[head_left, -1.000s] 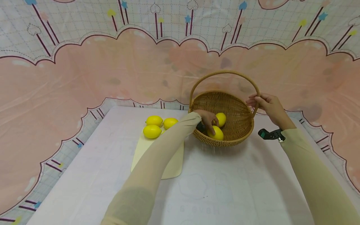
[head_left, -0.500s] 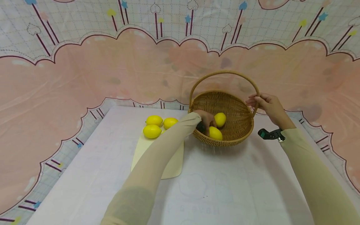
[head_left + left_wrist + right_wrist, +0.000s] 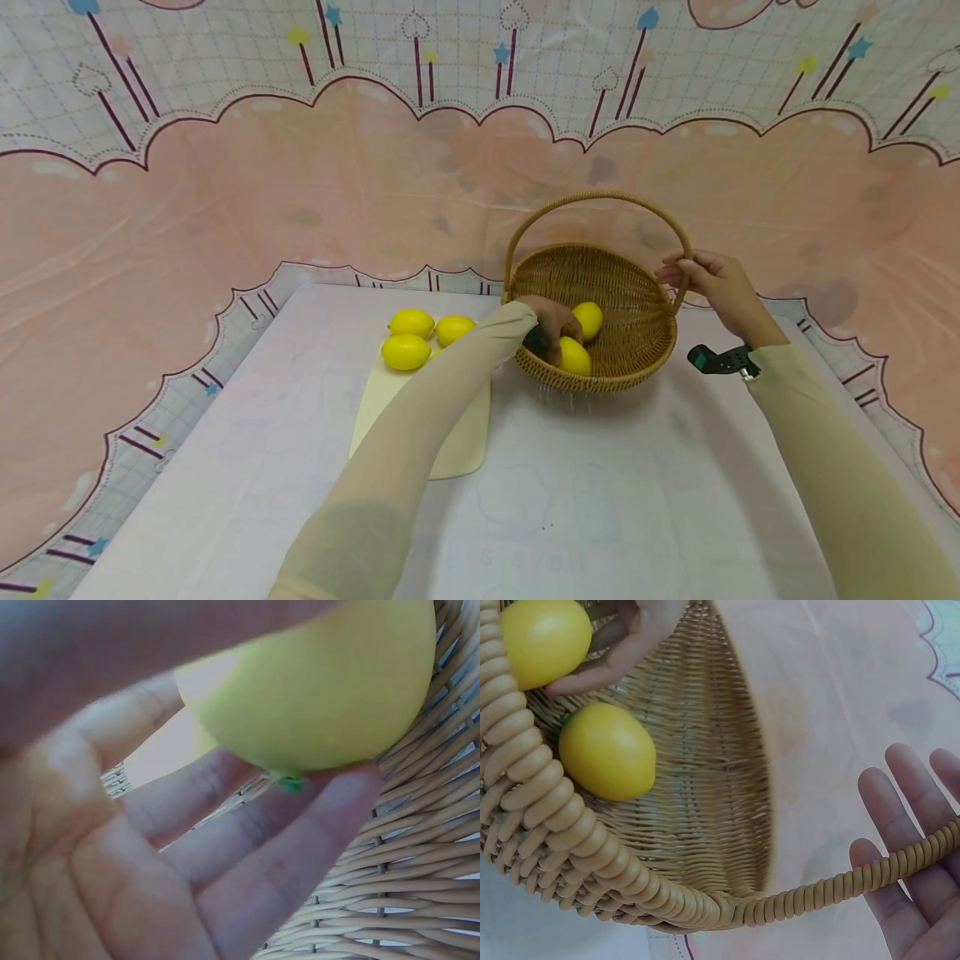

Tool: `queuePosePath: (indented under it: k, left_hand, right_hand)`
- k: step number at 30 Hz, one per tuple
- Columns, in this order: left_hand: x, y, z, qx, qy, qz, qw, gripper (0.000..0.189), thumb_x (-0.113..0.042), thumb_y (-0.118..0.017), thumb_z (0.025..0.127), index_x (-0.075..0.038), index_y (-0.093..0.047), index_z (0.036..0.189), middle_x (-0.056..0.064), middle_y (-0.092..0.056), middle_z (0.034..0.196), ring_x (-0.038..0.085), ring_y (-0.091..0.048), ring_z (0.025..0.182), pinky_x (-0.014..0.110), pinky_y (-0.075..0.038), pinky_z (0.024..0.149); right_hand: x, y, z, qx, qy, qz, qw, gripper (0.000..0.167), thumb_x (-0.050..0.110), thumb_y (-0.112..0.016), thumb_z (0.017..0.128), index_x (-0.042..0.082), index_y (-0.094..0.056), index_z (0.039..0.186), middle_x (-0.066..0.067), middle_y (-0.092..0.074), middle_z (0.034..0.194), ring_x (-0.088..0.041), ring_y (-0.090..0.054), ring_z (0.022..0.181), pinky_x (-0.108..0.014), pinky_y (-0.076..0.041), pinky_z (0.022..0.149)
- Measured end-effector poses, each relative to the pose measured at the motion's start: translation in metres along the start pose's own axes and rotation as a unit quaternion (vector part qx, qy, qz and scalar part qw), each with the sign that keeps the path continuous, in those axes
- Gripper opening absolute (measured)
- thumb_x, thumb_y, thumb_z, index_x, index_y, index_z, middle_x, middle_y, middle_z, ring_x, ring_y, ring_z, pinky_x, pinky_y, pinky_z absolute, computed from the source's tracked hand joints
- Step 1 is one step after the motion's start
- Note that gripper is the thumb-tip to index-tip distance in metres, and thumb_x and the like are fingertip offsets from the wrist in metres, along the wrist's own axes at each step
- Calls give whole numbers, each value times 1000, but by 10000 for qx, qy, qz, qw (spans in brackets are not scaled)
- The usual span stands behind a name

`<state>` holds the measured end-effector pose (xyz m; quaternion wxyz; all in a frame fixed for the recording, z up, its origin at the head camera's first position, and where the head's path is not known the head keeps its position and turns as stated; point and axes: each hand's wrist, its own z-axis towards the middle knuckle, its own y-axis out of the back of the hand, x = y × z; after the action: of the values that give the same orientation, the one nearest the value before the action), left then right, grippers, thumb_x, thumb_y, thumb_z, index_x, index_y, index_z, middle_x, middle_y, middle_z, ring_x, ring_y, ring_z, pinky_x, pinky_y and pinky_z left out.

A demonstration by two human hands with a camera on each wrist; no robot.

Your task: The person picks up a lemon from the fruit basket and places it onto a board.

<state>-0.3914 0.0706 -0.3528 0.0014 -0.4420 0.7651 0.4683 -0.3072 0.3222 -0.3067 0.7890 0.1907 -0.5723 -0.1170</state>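
Observation:
A brown wicker basket (image 3: 637, 350) tips toward me, two yellow lemons inside. My left hand (image 3: 553, 321) reaches into it over the left rim. That hand holds the front lemon (image 3: 576, 357); in the left wrist view its fingers (image 3: 277, 862) curve under the lemon's (image 3: 322, 697) stem end. The back lemon (image 3: 607, 752) lies beside it against the weave. At the right, my right hand (image 3: 716, 283) holds the basket's arched handle (image 3: 840, 889) near its lower end, fingers behind it in the right wrist view.
Left of the basket, several more lemons (image 3: 406, 352) sit at the far end of a cream cutting board (image 3: 457, 450), partly hidden by my left sleeve. The white tabletop (image 3: 600, 500) ends at a patterned pink curtain (image 3: 337, 192).
My left fingers have moved from the top of the front lemon to its left side, and that lemon has shifted slightly left. My right hand and the basket stay put.

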Motion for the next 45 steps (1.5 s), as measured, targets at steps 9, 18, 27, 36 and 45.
queuePosePath:
  k: [9, 18, 27, 36, 45]
  left_hand:
    - [1, 0, 3, -139, -123, -500, 9986, 56, -22, -67, 87, -12, -48, 138, 11, -49, 140, 18, -58, 111, 24, -52, 87]
    - [2, 1, 6, -275, -367, -367, 9983, 55, -15, -71, 83, -9, -52, 134, 10, -58, 131, 19, -61, 110, 23, -54, 84]
    - [1, 1, 4, -298, -294, -274, 9987, 57, -17, -76, 79, -10, -55, 131, 8, -54, 134, 20, -52, 122, 27, -48, 96]
    - [1, -1, 3, -315, -225, 203, 9990, 63, -23, -77, 78, -11, -52, 135, 6, -53, 138, 20, -49, 126, 30, -44, 104]
    - [0, -2, 1, -499, -320, 24, 9982, 53, -19, -78, 77, -11, -60, 126, 5, -62, 124, 16, -58, 109, 26, -51, 90]
  right_hand:
    - [1, -1, 0, 5, 8, -24, 10000, 30, 31, -45, 99, 10, -63, 112, 19, -69, 92, 2, -66, 88, -9, -51, 80]
    - [0, 0, -1, -13, 28, -72, 10000, 32, 30, -45, 99, 6, -62, 113, 20, -69, 92, -2, -67, 89, -10, -51, 80]
    - [2, 0, -1, 20, 17, 11, 10000, 29, 29, -46, 99, 10, -63, 112, 19, -69, 92, 1, -66, 89, -12, -52, 82]
    - [0, 1, 0, 32, 7, 75, 10000, 30, 31, -46, 98, 10, -63, 112, 19, -70, 92, 2, -66, 89, -10, -51, 81]
    - [1, 1, 1, 60, 14, 147, 9999, 26, 28, -46, 98, 14, -64, 111, 19, -70, 92, 2, -66, 89, -10, -51, 81]
